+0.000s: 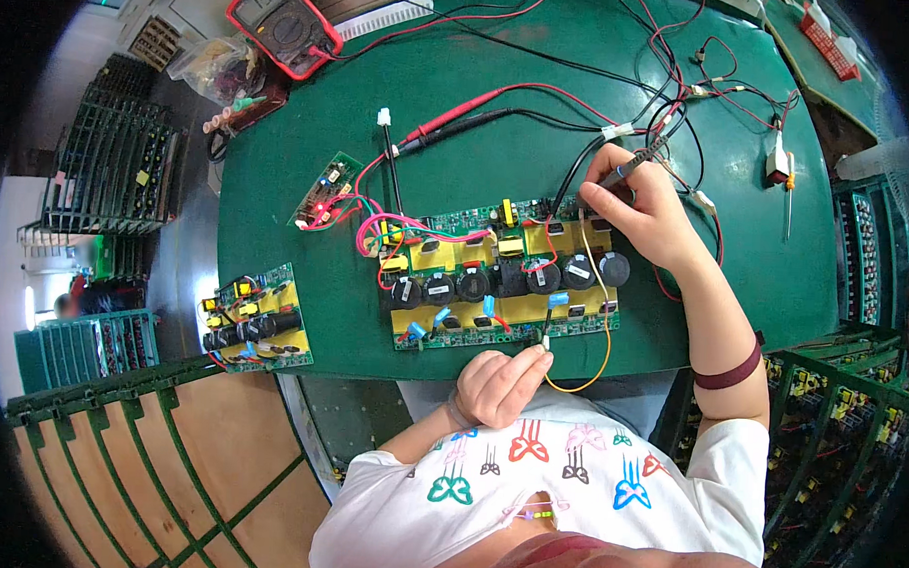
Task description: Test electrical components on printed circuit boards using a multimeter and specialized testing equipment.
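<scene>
A long green circuit board [443, 334] with yellow sections and a row of black capacitors [473, 283] lies in front of me. My right hand [646, 203] is closed around a dark pen-shaped probe [631, 168] at the board's far right corner. At the near edge, my left hand [503, 384] pinches a small white connector [546, 343]. A yellow wire [610, 335] loops from the board's right side down to the left fingers. Pink wires [417, 223] link the board's left end to a small green board [328, 191] with a lit red light.
A red multimeter [285, 26] stands at the far left, its red and black test leads [460, 114] lying across the green table [746, 264]. Tangled cables fill the far right, near a screwdriver [789, 196]. Another circuit board [258, 317] sits at the left edge. Racks of boards [820, 427] flank the table.
</scene>
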Demonstrator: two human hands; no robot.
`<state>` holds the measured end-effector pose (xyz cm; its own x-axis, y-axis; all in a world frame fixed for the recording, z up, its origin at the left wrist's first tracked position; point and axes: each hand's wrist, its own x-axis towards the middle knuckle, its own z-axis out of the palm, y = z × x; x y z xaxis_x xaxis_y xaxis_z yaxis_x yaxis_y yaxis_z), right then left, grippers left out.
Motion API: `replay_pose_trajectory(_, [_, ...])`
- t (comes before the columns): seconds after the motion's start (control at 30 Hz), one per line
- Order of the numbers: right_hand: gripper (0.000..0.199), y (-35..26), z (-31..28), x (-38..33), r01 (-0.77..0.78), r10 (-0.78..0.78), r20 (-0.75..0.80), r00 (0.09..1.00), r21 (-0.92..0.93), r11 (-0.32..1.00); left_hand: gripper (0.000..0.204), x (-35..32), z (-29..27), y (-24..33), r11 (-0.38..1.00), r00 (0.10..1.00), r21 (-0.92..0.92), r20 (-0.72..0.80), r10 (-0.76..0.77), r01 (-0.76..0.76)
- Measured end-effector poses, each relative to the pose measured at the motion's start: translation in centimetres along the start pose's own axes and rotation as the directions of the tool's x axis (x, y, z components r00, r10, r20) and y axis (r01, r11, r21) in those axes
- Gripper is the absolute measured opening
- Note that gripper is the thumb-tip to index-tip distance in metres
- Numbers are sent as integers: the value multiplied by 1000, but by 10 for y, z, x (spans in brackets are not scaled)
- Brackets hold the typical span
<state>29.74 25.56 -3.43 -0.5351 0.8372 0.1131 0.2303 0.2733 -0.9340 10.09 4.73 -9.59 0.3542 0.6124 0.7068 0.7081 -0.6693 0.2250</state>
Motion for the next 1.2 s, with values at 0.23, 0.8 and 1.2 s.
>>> replay_pose_trajectory(0.23, [18,-5,2,7,-3,4,37,999,-42,999,30,1,-3,-3,1000,1000,2,-1,-19,19])
replay_pose_trajectory(0.8, [15,-1,5,1,-32,32,-15,999,-7,999,31,1,-1,7,998,994,35,-101,-46,50])
replay_pose_trajectory(1.2, [14,-1,4,0,-21,21,-11,1000,-10,1000,31,7,-2,11,997,989,30,-130,-69,74])
